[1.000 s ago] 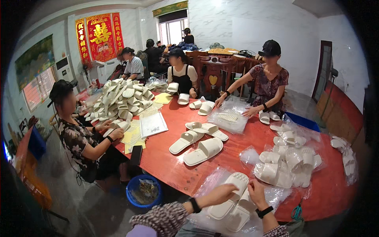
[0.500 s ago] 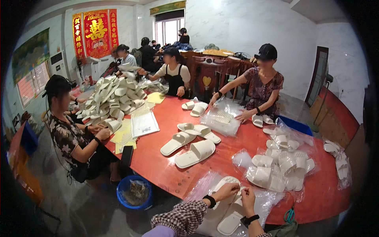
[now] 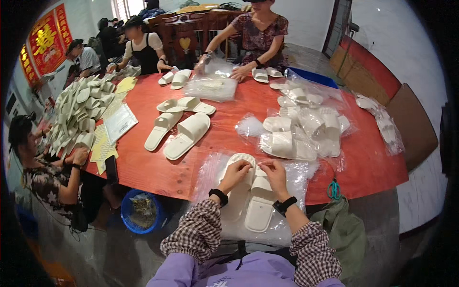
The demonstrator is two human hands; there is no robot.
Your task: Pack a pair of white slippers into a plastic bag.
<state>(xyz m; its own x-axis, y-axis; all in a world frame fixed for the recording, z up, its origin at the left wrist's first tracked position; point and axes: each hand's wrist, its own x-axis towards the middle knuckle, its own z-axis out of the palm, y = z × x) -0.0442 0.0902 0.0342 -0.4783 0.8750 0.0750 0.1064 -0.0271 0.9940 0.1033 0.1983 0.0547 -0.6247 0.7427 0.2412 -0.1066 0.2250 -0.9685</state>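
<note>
A pair of white open-toed slippers lies on the near edge of the red table, on a stack of clear plastic bags (image 3: 297, 191). My left hand (image 3: 236, 173) is over the front of the left slipper (image 3: 245, 159), thumb and fingers pinched. Close beside it, my right hand (image 3: 274, 174) is pinched above the strap of the right slipper (image 3: 258, 217). The fingertips nearly meet; whatever is between them is too small to make out. The left slipper's strap is partly hidden by my hand. Both wrists wear dark bands.
Bagged white slippers (image 3: 282, 145) lie ahead to the right. Loose slippers (image 3: 187, 136) sit ahead to the left, near a large pile (image 3: 81, 103). Teal-handled scissors (image 3: 333, 190) rest at the table edge. A blue bucket (image 3: 125, 213) stands below. Co-workers sit around the table.
The view has swung right and tilted down, so the table shifts left and up. My hands stay pinched close together over the slippers. The co-worker across still handles plastic bags.
</note>
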